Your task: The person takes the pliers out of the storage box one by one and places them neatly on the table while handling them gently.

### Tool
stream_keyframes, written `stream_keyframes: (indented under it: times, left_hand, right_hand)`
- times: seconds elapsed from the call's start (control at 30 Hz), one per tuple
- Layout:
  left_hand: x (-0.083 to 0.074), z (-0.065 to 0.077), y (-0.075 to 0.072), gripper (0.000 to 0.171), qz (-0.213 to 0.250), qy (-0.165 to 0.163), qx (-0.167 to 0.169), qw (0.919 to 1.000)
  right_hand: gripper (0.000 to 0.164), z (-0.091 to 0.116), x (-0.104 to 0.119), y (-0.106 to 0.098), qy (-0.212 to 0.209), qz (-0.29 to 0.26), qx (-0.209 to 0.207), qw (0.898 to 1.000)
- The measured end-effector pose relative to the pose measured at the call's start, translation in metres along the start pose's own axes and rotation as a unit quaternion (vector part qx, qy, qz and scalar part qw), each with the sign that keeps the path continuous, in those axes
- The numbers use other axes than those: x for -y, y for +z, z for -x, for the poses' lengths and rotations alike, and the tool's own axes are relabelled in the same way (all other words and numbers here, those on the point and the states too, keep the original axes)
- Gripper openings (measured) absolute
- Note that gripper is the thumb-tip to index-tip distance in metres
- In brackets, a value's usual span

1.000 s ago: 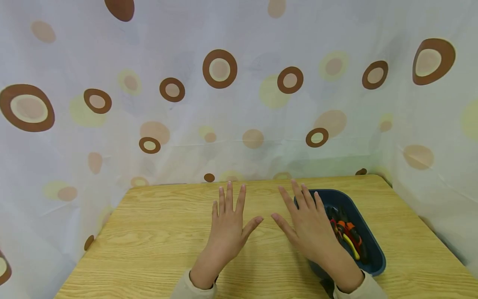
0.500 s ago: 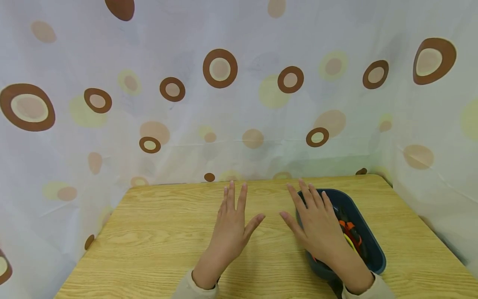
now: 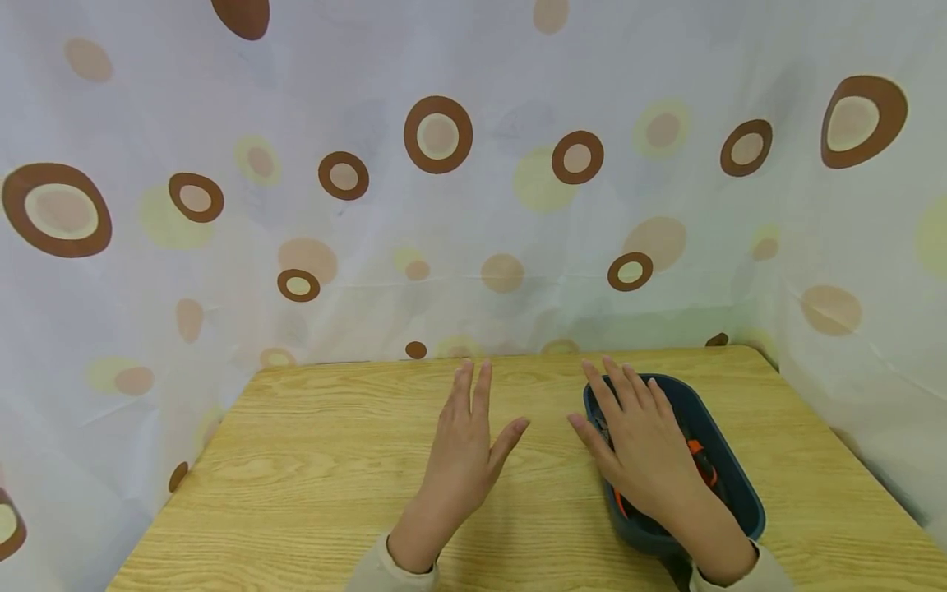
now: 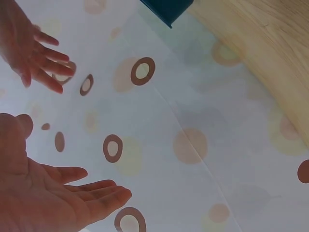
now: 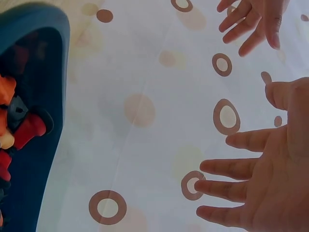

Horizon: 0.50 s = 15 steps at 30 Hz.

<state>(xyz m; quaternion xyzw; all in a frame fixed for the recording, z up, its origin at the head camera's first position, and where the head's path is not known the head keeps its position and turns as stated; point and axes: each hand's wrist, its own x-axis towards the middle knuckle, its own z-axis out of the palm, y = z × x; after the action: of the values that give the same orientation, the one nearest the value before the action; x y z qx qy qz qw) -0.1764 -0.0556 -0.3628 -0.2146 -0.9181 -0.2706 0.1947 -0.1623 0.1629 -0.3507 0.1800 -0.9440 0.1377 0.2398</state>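
At lower right of the head frame: right hand (image 3: 644,448), back of it to the camera, fingers straight and spread toward the top, thumb out to the left. Just left of centre, lower half: left hand (image 3: 460,464), fingers extended too, outer ones overlapping in this view, thumb well out to the right. Hands apart, thumbs pointing into the gap. Beige sleeves (image 3: 392,573) at the bottom edge, one at each wrist.

Nearest the right hand: dark blue bin (image 3: 732,467), right of centre, standing on the table (image 3: 318,460), partly covered by that hand. Right wrist frame has bin at the left edge, hand at lower right, clear of it. Within the bin, an orange-and-black tool (image 3: 695,448) right of the hand, an orange strip (image 3: 620,503) by the left wall. Right wrist frame also gives a red-and-black piece (image 5: 30,131); kinds of tool cannot be told. Dark object (image 3: 675,567) below the bin, bottom edge, too hidden to make out.

Farther out: table, pale wood grain, across the lower frame. Behind, white cloth (image 3: 481,205) with brown, peach and yellow ovals, along top and both sides.
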Motion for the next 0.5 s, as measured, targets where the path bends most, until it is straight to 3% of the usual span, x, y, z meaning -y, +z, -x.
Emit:
stream_keyframes:
  times: [0.5]
  left_hand:
    - [-0.0074, -0.0028, 0.0044, 0.073, 0.012, 0.023, -0.018, 0.9995]
  right_hand:
    - [0.06, 0.0067, -0.0099, -0.0101, 0.004, 0.004, -0.026, 1.0]
